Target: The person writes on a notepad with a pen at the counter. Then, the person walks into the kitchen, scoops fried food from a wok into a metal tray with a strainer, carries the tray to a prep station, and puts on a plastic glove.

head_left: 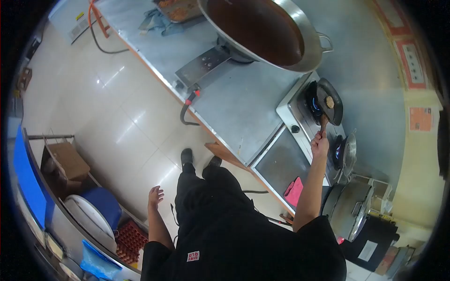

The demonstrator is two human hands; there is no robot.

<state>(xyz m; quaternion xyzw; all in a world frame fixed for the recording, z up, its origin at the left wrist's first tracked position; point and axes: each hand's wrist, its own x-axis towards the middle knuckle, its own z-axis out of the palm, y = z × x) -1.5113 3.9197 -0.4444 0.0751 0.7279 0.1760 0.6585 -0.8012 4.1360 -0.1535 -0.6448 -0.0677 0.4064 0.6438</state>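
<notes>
My right hand (pixel 320 144) is closed round the wooden handle (pixel 324 122) of a dark pan (pixel 336 108), which is tilted over the far burner of a white gas stove (pixel 287 108). One small brownish piece of food (pixel 330 102) lies in the pan. Blue flame shows beside the pan's edge. At the nearer burner, also lit, there is a wire rack (pixel 348 152). My left hand (pixel 156 195) hangs over the floor at my side, fingers apart and holding nothing.
A wide metal pan of brown liquid (pixel 300 61) stands on the metal counter (pixel 225 112), near a food tray (pixel 180 19). A pink cloth (pixel 294 191) and a lidded pot (pixel 346 208) are by my right arm. Left are a cardboard box (pixel 69 160) and red egg trays (pixel 132 241).
</notes>
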